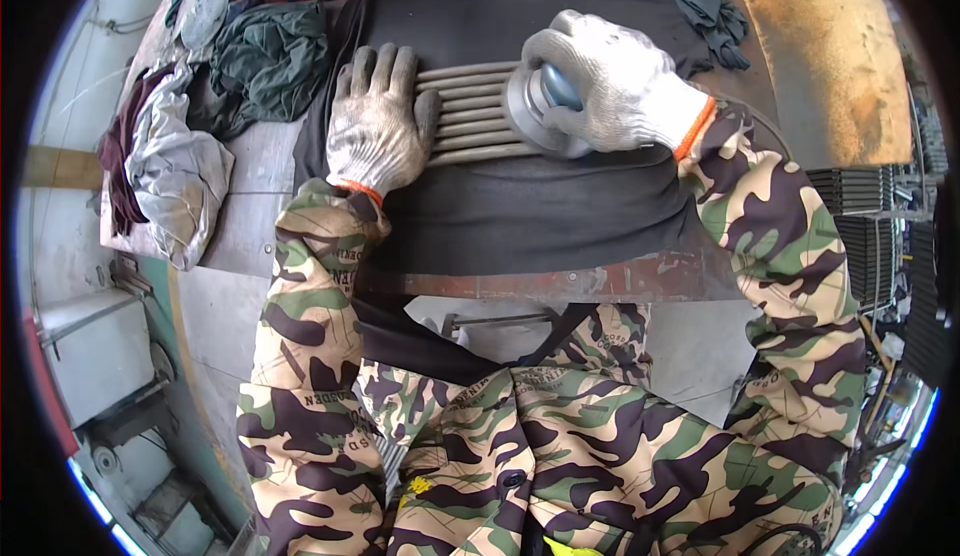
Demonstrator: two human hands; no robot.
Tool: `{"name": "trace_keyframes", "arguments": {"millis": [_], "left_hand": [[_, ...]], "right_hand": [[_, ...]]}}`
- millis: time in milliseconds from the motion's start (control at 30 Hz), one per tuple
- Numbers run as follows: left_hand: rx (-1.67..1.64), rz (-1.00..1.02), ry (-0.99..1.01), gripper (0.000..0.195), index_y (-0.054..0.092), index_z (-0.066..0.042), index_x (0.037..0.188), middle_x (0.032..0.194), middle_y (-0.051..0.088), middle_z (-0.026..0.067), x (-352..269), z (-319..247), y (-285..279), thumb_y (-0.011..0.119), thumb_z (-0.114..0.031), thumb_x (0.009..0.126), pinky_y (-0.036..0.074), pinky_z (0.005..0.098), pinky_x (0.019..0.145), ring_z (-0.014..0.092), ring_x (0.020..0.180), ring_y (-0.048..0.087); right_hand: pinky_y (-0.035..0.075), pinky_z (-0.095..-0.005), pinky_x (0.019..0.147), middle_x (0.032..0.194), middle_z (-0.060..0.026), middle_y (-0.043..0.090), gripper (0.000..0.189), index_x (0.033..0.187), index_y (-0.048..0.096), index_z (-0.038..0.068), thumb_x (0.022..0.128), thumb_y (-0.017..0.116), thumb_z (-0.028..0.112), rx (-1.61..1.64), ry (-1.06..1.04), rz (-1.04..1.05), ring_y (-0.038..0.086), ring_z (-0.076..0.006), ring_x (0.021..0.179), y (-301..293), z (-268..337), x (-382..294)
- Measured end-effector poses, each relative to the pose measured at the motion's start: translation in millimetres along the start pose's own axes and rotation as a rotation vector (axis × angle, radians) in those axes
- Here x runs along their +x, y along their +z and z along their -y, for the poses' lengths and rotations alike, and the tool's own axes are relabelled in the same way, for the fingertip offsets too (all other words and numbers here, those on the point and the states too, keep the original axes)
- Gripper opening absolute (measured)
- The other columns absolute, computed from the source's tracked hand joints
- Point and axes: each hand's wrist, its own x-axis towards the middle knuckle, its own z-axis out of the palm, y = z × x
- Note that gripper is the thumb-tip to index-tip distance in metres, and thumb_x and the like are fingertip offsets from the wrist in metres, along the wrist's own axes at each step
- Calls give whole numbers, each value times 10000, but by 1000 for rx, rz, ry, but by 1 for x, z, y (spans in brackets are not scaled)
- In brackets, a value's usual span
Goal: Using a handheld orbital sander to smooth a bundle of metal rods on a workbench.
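Observation:
My left hand, in a soiled knit work glove, lies flat with the thumb apart over the left end of a row of parallel metal bars. The hand hides that end, so whether the bars are joined there cannot be seen. My right hand, gloved too, grips a round hand-held sander with a silver-grey lower body and a blue top. The sander rests over the right end of the bars and covers it. Beneath the bars, a black cloth drapes over the worktable.
Crumpled dark green cloths and a whitish cloth lie on the left. Another dark green rag sits at the far right, beside a rust-stained board. The table's worn red-brown edge runs close before my body. Dark slatted metal pieces stand beyond my right arm.

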Motion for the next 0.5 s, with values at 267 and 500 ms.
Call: {"name": "trace_keyframes", "arguments": {"millis": [267, 500], "left_hand": [[45, 111, -103, 545, 578, -8, 1459, 1507, 605, 226, -19, 32, -15, 599, -366, 1048, 381, 572, 1233, 452, 1449, 488], [-40, -68, 19, 493, 613, -18, 1384, 1432, 635, 210, 17, -3, 19, 616, -360, 1029, 409, 558, 1200, 419, 1386, 528]], "right_hand": [[580, -529, 1029, 1241, -149, 678, 437, 1323, 674, 198, 930, 749, 373, 77, -55, -4, 694, -373, 1218, 19, 25, 34], [584, -501, 990, 1197, -119, 656, 493, 1312, 651, 185, 862, 818, 296, -85, 176, 34, 696, -360, 1165, 3, -1, 29]]}}
